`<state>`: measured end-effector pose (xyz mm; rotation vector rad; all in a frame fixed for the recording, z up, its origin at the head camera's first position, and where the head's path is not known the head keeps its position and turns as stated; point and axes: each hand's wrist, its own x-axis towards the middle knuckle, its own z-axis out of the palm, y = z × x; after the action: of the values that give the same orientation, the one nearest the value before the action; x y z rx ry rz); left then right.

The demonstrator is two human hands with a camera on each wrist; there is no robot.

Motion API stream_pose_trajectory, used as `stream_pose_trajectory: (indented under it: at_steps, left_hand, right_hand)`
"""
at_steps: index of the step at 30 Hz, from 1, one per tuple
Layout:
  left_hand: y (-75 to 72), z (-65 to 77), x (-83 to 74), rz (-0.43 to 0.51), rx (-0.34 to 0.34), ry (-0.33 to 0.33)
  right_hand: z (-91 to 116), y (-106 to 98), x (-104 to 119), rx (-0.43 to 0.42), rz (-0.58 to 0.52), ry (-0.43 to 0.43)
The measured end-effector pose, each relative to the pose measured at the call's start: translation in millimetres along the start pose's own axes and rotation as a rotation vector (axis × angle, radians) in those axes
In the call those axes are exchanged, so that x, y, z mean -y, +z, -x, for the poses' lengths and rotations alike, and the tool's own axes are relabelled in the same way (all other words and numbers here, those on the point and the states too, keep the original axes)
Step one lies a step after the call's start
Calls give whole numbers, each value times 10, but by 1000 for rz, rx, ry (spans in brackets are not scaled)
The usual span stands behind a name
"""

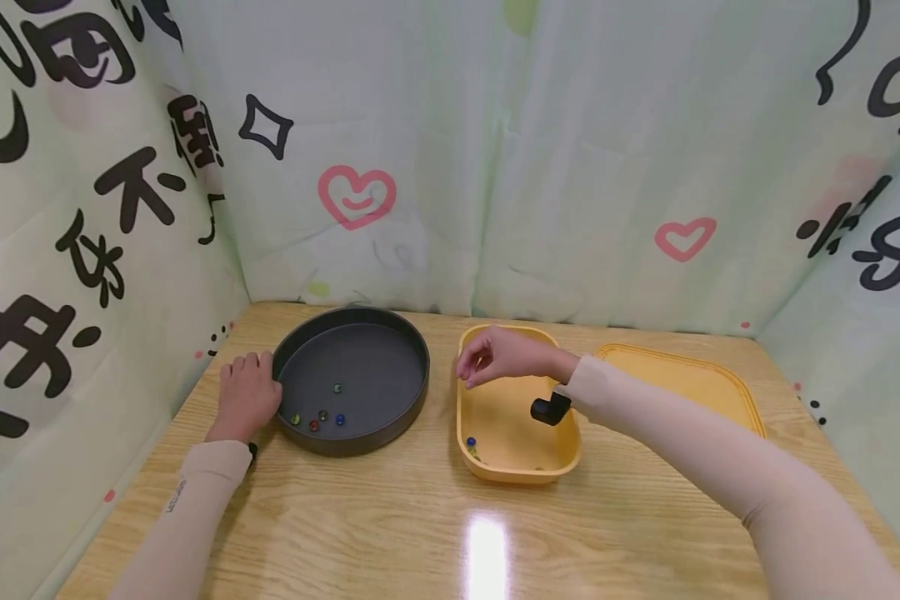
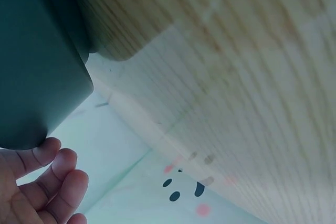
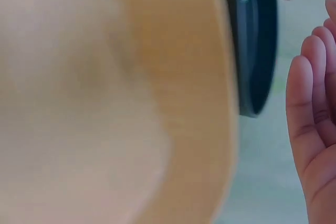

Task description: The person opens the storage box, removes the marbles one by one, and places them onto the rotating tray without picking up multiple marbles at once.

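My left hand (image 1: 247, 392) grips the left side of a dark round pan (image 1: 416, 400), its fingertips (image 2: 50, 150) at the pan's outer wall in the left wrist view. Several small glass marbles (image 1: 341, 419) lie on the pan's floor, toward the near left. Over the left rim of a deep yellow tray (image 1: 521, 477) hangs my right hand (image 1: 512, 354), fingers bent and thumb close to them. I cannot tell whether the right hand pinches anything. Inside the yellow tray, a blue marble (image 1: 471, 442) sits in the near left corner, with yellowish marbles (image 1: 475, 453) beside it.
A flat yellow lid (image 1: 690, 379) lies on the wooden table (image 1: 360, 533) behind and right of the yellow tray, partly behind my right forearm. Printed curtains (image 1: 420, 267) enclose the table at the back and both sides.
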<state>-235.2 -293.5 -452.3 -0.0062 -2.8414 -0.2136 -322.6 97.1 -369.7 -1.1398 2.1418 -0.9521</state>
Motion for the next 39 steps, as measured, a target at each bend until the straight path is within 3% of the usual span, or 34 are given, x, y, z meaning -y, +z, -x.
stream_pose_trajectory:
  at_steps: [6, 12, 19, 32, 39]
  left_hand:
    - [1, -2, 10, -2, -33, 7]
    - [14, 3, 20, 10, -18, -7]
    - [30, 0, 10, 14, 12, -27]
    - [17, -1, -7, 16, -18, -16]
    - [0, -5, -13, 16, 13, -26]
  right_hand:
    - [73, 162, -156, 86, 28, -18]
    - [55, 311, -262, 160, 19, -12]
    - [27, 436, -367, 182, 16, 18]
    - [8, 595, -493, 190, 50, 21]
    - [7, 632, -529, 182, 79, 15]
